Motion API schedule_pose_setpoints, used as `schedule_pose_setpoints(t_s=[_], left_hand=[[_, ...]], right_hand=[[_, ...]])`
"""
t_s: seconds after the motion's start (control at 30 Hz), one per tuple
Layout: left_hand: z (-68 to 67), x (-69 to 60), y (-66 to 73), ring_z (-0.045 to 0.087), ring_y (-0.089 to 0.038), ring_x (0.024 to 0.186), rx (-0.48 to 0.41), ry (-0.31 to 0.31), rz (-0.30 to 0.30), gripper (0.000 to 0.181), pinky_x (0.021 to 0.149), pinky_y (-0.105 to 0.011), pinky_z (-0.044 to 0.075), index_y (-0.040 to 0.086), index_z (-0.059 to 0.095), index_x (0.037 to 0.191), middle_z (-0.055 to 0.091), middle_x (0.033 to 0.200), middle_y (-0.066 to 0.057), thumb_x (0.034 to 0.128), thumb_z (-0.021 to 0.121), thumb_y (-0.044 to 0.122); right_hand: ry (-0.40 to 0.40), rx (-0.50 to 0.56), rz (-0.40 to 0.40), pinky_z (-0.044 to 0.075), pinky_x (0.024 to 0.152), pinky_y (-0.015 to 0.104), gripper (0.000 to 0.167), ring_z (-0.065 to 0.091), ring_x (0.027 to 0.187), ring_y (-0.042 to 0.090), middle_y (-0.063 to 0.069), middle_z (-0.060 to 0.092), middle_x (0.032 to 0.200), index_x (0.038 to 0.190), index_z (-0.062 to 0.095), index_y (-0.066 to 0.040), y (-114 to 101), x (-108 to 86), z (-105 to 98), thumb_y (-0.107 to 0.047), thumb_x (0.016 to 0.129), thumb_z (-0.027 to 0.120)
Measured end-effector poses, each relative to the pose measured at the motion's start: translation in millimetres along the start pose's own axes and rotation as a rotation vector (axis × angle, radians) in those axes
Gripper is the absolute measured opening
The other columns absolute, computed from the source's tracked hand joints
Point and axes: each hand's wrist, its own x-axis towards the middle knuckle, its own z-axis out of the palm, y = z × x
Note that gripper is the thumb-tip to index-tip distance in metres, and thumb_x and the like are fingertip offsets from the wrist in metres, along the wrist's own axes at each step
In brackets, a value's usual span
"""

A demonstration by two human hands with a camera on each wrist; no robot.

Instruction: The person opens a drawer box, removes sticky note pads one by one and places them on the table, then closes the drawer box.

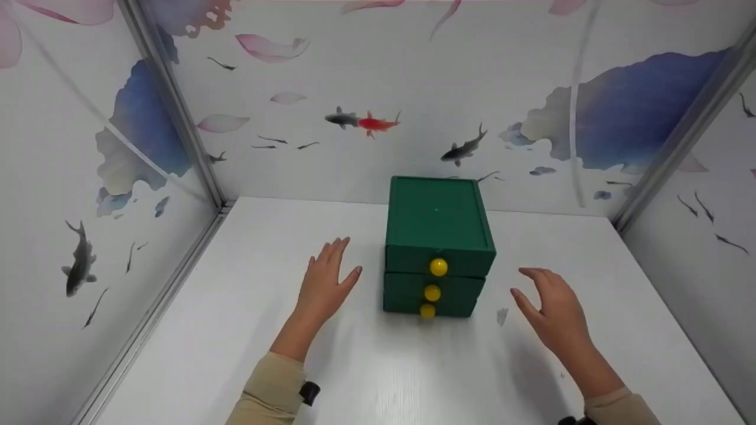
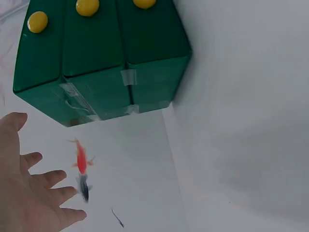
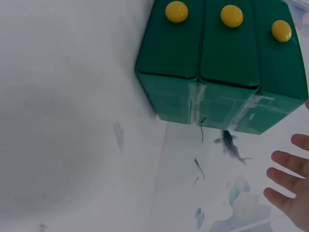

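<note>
A person in tan sleeves (image 1: 266, 386) held two bare hands on either side of a dark green, box-shaped plastic cabinet with three stacked drawers (image 1: 434, 233), which stood on a smooth white table (image 1: 236, 295), toward its far edge and slightly right of centre. The left hand (image 1: 325, 286), left of the cabinet, was spread, its fingers extended and the thumb held away; the right hand (image 1: 556, 310), to the right, was loosely bent, with a gap between thumb and fingers. Neither touched the cabinet, and both were without a load. As far as the views showed, no drawer had been pulled out and no grip had been taken; any handling of the cabinet appeared to be left to do. The cabinet faced the near side, each drawer front bearing one round, glossy yellow knob (image 1: 438, 267), and its flat top was bordered by a narrow raised rim. Strips of clear tape (image 3: 197, 101) bridged the seams along its sides. Behind it rose a pale wall panel (image 1: 401, 65) printed with fish, petals and blue washes of colour.
</note>
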Motion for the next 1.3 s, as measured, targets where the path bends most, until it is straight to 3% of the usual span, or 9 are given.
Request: schedule_pose_setpoints(t_s=[0.27,0.47,0.7,0.83,1.1,1.3], left_hand=[[6.6,31.6,26.9,0.039,-0.030,0.136,-0.472,-0.123,-0.127,0.056,0.108,-0.050,0.034,0.012,0.040,0.149,0.044,0.147,-0.012,0.1024,0.048,0.042],[16.2,57.8,43.8,0.037,-0.032,0.137,-0.634,-0.262,-0.221,0.063,0.109,-0.050,0.032,0.009,0.034,0.152,0.039,0.150,-0.016,0.1027,0.041,0.047],[21.1,84.5,53.8,0.038,-0.035,0.135,-0.734,-0.375,-0.372,0.079,0.106,-0.052,0.035,0.008,0.022,0.156,0.030,0.155,-0.018,0.0969,0.048,0.054],[23.1,93.6,54.0,0.040,-0.037,0.133,-0.763,-0.398,-0.425,0.082,0.104,-0.052,0.037,0.010,0.020,0.156,0.032,0.154,-0.018,0.0942,0.053,0.052],[21.0,103.8,59.4,0.044,-0.040,0.129,-0.785,-0.424,-0.471,0.089,0.100,-0.053,0.041,0.010,0.016,0.157,0.034,0.151,-0.019,0.0912,0.056,0.054],[19.7,107.2,67.3,0.031,-0.052,0.132,-0.793,-0.498,-0.559,0.094,0.098,-0.067,0.036,0.016,0.008,0.158,0.021,0.155,-0.023,0.0889,0.055,0.059]], right_hand=[[0.039,0.025,-0.108,0.052,0.086,0.048,0.032,0.060,0.103,0.029,0.012,0.065,0.111,0.116,0.063,-0.005,-40,15.1,26,-0.021,0.090,0.072],[0.075,0.055,-0.183,0.054,0.083,0.042,0.031,0.063,0.095,0.024,0.009,0.066,0.107,0.114,0.062,-0.005,-65,26.5,42,-0.018,0.089,0.074],[0.132,0.010,-0.229,0.056,0.077,0.037,0.030,0.063,0.084,0.022,0.008,0.066,0.096,0.108,0.061,-0.004,-82,35.7,58,-0.019,0.086,0.076],[0.136,-0.045,-0.225,0.057,0.075,0.036,0.034,0.063,0.081,0.021,0.009,0.066,0.093,0.108,0.059,-0.004,-87,38.8,65,-0.022,0.086,0.078],[0.127,-0.099,-0.248,0.057,0.072,0.037,0.037,0.064,0.073,0.023,0.011,0.067,0.089,0.105,0.059,-0.002,-94,47.4,72,-0.022,0.082,0.081],[0.110,-0.152,-0.254,0.057,0.061,0.034,0.041,0.056,0.057,0.021,0.008,0.059,0.071,0.093,0.053,-0.003,-97,55.8,72,-0.024,0.078,0.085]])
